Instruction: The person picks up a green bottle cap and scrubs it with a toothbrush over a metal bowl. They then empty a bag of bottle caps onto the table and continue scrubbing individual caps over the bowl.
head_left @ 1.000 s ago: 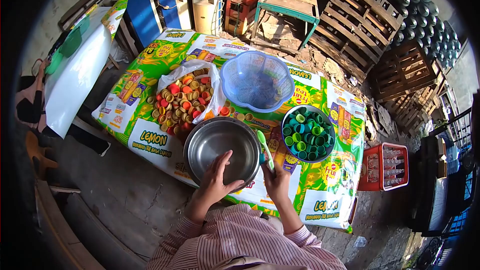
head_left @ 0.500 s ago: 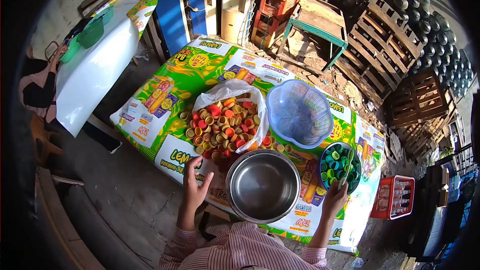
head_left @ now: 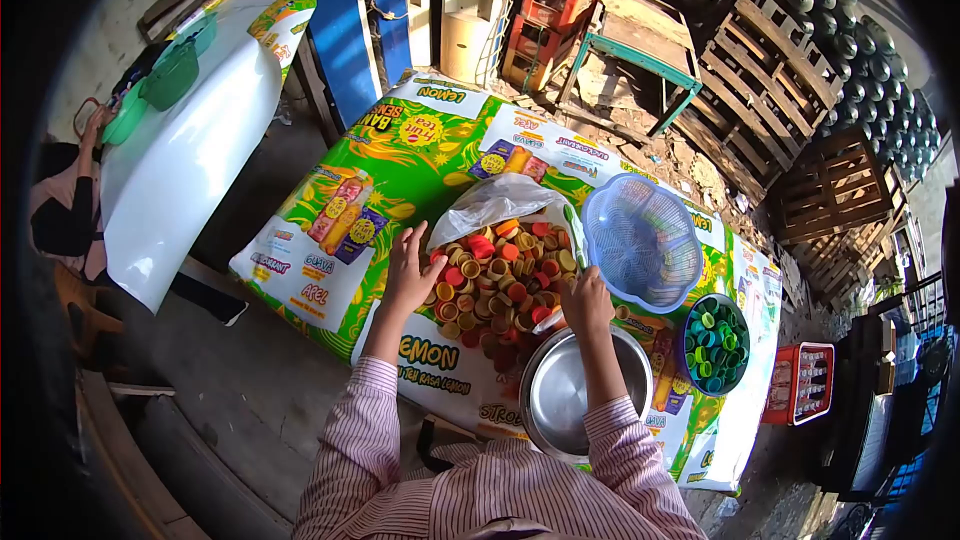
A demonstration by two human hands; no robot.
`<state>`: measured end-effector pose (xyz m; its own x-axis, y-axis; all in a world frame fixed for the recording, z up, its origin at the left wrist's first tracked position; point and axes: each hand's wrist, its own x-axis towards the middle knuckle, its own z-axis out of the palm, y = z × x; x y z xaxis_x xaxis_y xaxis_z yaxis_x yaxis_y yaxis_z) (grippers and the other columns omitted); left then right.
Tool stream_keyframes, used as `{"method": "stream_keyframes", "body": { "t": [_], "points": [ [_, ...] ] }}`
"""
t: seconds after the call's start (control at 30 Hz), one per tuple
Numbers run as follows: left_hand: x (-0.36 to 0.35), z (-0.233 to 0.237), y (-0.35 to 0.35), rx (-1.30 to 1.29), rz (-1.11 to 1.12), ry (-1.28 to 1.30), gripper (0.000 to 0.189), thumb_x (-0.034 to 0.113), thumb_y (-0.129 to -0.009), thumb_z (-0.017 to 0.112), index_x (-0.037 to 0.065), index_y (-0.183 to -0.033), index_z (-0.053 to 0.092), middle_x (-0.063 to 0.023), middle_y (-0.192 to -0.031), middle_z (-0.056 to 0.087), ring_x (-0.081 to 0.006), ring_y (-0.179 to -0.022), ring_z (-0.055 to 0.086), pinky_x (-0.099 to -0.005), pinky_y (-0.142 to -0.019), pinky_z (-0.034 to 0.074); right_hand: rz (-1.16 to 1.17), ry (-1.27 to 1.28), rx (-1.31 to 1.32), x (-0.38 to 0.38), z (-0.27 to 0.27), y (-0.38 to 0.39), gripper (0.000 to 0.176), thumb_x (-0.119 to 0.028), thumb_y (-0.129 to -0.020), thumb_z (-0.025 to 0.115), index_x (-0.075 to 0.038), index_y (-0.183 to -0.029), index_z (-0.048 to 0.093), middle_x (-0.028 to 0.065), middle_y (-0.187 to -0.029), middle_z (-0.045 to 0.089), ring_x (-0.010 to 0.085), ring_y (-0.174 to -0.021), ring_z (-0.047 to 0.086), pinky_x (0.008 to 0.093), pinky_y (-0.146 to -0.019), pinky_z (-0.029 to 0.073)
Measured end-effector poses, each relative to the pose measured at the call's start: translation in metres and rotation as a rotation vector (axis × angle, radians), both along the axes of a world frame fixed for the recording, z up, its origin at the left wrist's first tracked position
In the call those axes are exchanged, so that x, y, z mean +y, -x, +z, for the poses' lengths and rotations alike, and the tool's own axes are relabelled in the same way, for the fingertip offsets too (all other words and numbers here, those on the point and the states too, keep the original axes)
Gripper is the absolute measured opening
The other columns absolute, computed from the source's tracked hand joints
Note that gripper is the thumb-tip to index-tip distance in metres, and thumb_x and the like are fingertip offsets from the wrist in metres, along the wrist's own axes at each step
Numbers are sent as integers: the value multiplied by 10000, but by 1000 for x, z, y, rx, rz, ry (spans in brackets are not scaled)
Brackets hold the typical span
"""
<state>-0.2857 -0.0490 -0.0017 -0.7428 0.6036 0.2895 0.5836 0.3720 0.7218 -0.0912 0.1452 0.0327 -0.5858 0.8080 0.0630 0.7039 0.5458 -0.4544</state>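
Observation:
My left hand [head_left: 408, 270] lies spread, fingers apart, at the left edge of a heap of red, orange and yellow bottle caps [head_left: 498, 280] spilling from a clear plastic bag [head_left: 490, 198]. My right hand [head_left: 583, 298] is closed around a green-handled tool [head_left: 573, 230] whose handle sticks up over the right side of the heap. An empty steel bowl [head_left: 562, 395] sits just below my right forearm. A blue plastic colander [head_left: 640, 240] stands to the right of the caps.
A dark bowl of green caps [head_left: 715, 345] sits at the table's right end. The table wears a green printed cover [head_left: 380, 170]. A red bottle crate [head_left: 798, 380] stands on the floor at right, wooden pallets [head_left: 770, 70] behind, a white table [head_left: 185, 150] at left.
Both hands moved up from beside the steel bowl to the cap heap. The right hand brought the green tool from the green-cap bowl over to the heap's right side.

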Motion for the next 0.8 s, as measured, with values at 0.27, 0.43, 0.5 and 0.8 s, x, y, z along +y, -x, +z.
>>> {"method": "stream_keyframes", "body": {
  "t": [0.27,0.43,0.5,0.8],
  "points": [
    [31,-10,23,-111,-115,64,552,362,-809,569,28,-1209,384,-210,-1144,451,-349,-1074,434,-406,-886,378,-142,241,632,27,-23,-4,130,-17,-763,499,-12,-826,386,134,-655,543,226,-563,564,338,-506,460],
    [32,0,19,-174,-124,86,614,380,-808,569,2,-1242,352,-222,-1169,437,-357,-1077,449,-396,-888,386,-114,566,932,18,19,23,111,32,-805,451,-46,-832,377,44,-740,481,105,-640,498,244,-533,433],
    [32,0,22,-211,-141,102,634,386,-816,558,-18,-1252,336,-232,-1184,427,-363,-1086,447,-389,-902,377,-3,508,885,8,41,40,121,53,-819,422,-53,-838,366,46,-771,490,102,-674,505,237,-556,436],
    [32,4,22,-299,-26,90,774,505,-799,514,-46,-1285,269,-267,-1294,306,-398,-1204,309,-447,-986,272,133,313,701,0,91,67,34,8,-847,400,29,-861,378,136,-738,562,225,-647,625,319,-537,518]
  ]
}}
